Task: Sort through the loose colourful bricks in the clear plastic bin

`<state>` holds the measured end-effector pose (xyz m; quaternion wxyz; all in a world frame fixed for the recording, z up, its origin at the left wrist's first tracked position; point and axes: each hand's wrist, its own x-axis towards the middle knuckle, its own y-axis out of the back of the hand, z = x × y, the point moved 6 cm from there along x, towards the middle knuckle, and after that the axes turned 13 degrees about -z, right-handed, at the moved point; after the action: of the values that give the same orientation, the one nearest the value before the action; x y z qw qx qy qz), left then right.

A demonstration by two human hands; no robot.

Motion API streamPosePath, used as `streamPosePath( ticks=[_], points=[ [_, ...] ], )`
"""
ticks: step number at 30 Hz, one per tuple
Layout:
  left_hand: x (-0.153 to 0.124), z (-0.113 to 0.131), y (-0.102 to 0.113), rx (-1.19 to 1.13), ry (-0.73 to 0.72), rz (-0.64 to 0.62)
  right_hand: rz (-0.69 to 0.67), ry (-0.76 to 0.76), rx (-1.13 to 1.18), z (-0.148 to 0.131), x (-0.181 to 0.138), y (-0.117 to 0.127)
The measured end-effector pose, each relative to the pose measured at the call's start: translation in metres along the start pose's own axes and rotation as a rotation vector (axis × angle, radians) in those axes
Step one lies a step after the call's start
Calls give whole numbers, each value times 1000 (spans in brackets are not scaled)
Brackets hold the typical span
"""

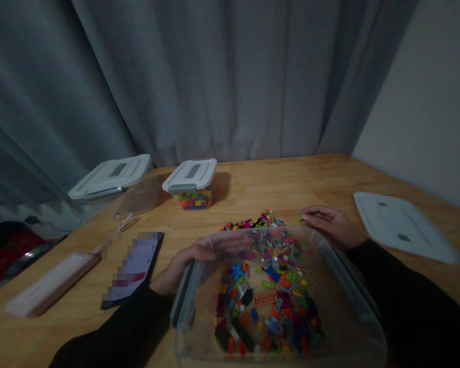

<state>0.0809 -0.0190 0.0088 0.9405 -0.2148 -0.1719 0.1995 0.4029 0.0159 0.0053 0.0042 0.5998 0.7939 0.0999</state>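
Head view: right hand [331,225] grip pinching green brick [300,219] just past clear bin [352,286] far rim, brick leftward of fingertips. Left hand [187,263] grip clasping bin's left rim.

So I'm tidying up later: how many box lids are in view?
3: two lids closed on the far-left box and small box, one loose lid lying far right.

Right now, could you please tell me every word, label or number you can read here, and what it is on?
None can be read.
Phone by the left hand: screen pixelated, unreadable.
Lid of the small brick box: grey patch, no legible text.
Loose lid beyond the right hand: marks too small.
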Motion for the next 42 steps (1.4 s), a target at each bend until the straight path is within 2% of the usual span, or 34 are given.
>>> streamPosePath(
  ticks=[6,13,18,23,29,34,37,42],
  points=[
    [0,-1,1,-13,-2,8,23,-30,199,4,-5,-2],
    [0,1,-1,-8,-8,2,-107,60,137,-17,-10,-16],
    [0,0,-1,9,4,1,-212,77,141,-18,-11,-21],
    [2,2,-3,30,8,-12,-209,32,150,-15,-11,-20],
    [0,0,-1,-6,2,-8,-90,-77,50,4,-3,-6],
    [2,3,-5,13,13,-4,-14,-53,-320,11,5,4],
    [3,4,-8,16,22,-29,-88,-42,-539,11,7,-2],
    [4,6,-9,7,15,-20,-297,-49,-594,10,6,-14]
  ],
)
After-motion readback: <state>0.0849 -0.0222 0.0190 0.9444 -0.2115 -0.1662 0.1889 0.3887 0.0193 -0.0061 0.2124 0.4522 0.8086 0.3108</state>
